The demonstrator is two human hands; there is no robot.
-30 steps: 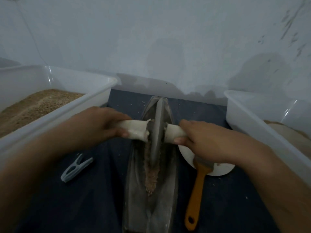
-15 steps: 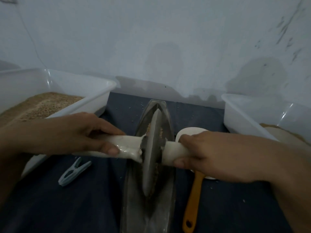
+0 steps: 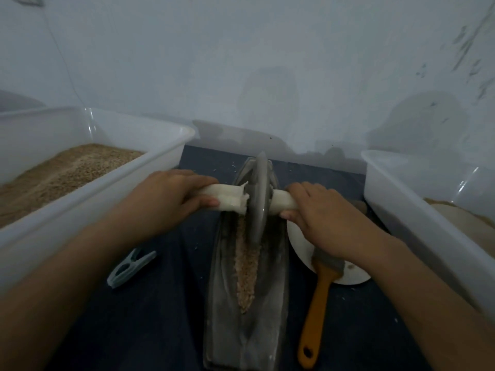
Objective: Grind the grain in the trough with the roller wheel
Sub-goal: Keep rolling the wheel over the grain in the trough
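Left hand (image 3: 171, 199) and right hand (image 3: 318, 218) each grip the white-wrapped axle of the roller wheel (image 3: 257, 199), upright at the trough's (image 3: 227, 330) far end; grain (image 3: 246, 269) lines the groove.

The right hand (image 3: 325, 219) covers the brush's (image 3: 317, 306) bristles and much of the white dish (image 3: 353, 274) under them. Both fists hide the outer ends of the roller wheel's (image 3: 257, 199) wrapped handle. The left bin (image 3: 160, 135) and right bin (image 3: 401, 188) run past the picture's edges. The trough's (image 3: 276, 317) near end is cut off below.
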